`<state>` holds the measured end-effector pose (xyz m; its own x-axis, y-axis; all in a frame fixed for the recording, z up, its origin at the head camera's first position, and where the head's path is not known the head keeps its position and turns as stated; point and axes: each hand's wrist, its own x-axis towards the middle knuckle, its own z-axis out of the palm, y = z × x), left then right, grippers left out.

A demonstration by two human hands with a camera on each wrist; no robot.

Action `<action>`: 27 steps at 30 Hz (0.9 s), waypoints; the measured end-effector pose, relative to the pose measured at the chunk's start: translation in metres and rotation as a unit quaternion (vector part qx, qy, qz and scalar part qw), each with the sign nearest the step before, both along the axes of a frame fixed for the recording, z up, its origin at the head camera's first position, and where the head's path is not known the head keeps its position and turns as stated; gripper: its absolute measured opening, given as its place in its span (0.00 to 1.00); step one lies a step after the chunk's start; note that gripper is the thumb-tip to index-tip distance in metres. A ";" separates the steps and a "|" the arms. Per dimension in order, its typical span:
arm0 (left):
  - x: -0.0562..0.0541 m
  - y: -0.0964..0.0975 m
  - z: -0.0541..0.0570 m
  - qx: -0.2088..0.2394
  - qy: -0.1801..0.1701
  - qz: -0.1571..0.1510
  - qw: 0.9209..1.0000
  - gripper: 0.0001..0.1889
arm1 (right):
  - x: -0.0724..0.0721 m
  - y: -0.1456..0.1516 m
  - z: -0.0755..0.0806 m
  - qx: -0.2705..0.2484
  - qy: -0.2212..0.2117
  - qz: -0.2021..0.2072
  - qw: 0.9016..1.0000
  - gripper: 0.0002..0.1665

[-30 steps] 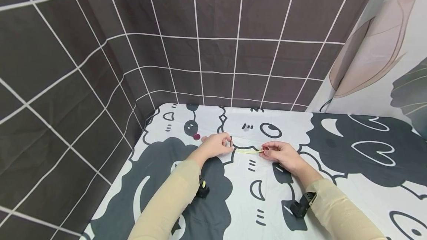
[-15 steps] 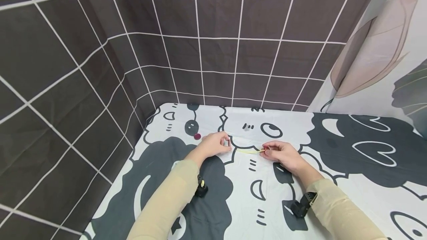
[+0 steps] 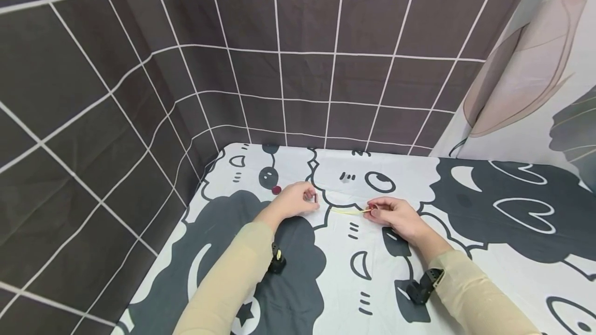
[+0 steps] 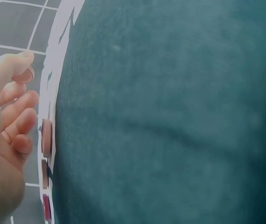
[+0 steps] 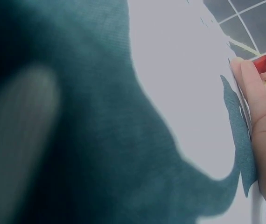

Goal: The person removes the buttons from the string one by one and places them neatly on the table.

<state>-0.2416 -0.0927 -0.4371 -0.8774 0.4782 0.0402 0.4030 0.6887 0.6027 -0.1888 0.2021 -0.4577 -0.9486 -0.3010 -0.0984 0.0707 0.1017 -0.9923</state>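
Note:
My left hand [image 3: 294, 199] pinches a small reddish-brown disc [image 4: 25, 75] between thumb and forefinger, over the patterned cloth. In the head view this disc [image 3: 316, 198] shows edge-on at the fingertips. My right hand [image 3: 393, 217] holds a small red piece [image 5: 262, 63] together with a thin yellow cord [image 3: 346, 212]. From those fingers the cord runs left, its far end lying short of the left hand. Beyond the left hand is a dark red disc [image 3: 277, 190]. The left wrist view shows a pink disc [image 4: 46, 137] and a brown disc [image 4: 45, 173] near it.
A white and dark grey cartoon-print cloth [image 3: 344, 273] covers the surface. Dark fabric with a white grid [image 3: 302, 76] hangs behind and at left. A pale leaf-print curtain [image 3: 526, 76] hangs at the right, with a thin dark cable [image 3: 458, 145] at its foot.
My left hand has drawn slightly left, away from the cord's end, still pinching the disc. It now covers the pink disc in the head view. The right hand stays nearly in place.

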 end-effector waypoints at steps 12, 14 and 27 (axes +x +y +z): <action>0.002 -0.003 0.002 0.004 -0.010 -0.008 1.000 0.13 | 0.000 0.001 -0.001 0.000 -0.001 0.003 1.000 0.28; 0.002 -0.003 0.003 0.009 -0.010 -0.013 1.000 0.13 | 0.000 0.001 -0.001 0.001 -0.002 0.003 1.000 0.28; 0.003 -0.007 0.003 0.026 -0.018 0.002 0.999 0.14 | -0.002 0.001 -0.002 0.001 -0.007 0.002 1.000 0.28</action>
